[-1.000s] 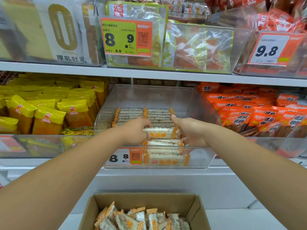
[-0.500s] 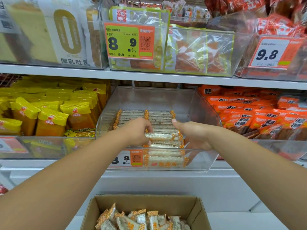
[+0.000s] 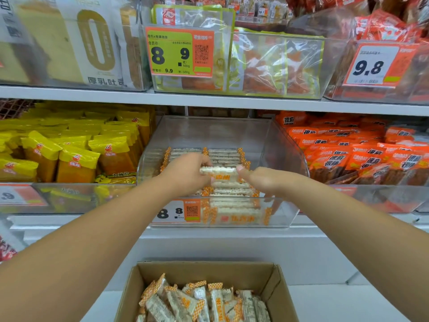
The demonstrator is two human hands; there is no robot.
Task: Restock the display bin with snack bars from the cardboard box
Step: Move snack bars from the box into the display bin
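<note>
Snack bar (image 3: pixel 218 171) gripped between both hands over display bin (image 3: pixel 285 147). Left hand (image 3: pixel 185 174) curled on its left end, right hand (image 3: pixel 260 180) pinching right end. More bars stacked beneath; cardboard box (image 3: pixel 274 282) below hands.

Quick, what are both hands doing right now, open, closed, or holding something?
Left hand: fingers curled on one end of a snack bar above the display bin.
Right hand: grips the bar's other end.
</note>
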